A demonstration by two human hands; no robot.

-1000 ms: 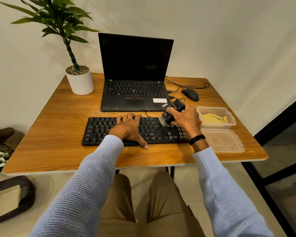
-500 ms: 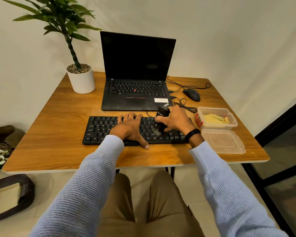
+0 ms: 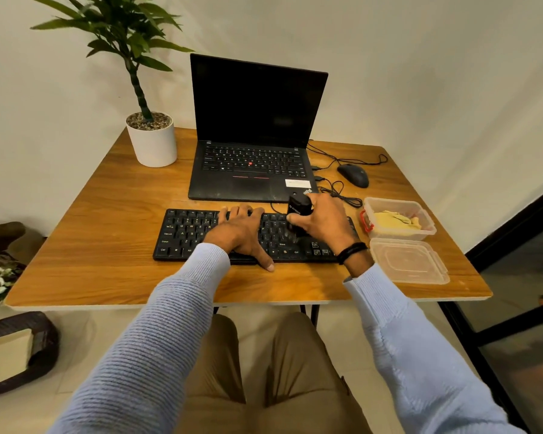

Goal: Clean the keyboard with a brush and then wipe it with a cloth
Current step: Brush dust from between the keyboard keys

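A black keyboard (image 3: 182, 233) lies across the front of the wooden table (image 3: 91, 245). My left hand (image 3: 242, 233) rests flat on its middle, fingers spread and thumb over the front edge. My right hand (image 3: 323, 220) grips a black brush (image 3: 298, 208) upright, its pale bristles down on the keys right of centre. A yellow cloth (image 3: 395, 220) sits in an open clear plastic box (image 3: 398, 203) right of the keyboard.
A black laptop (image 3: 254, 170) stands open behind the keyboard. A white potted plant (image 3: 152, 142) is at the back left, a wired mouse (image 3: 353, 175) at the back right. The box's clear lid (image 3: 408, 261) lies near the front right edge.
My right hand has swept the brush leftward across the right part of the keyboard and stood it more upright. The left hand has stayed in place.
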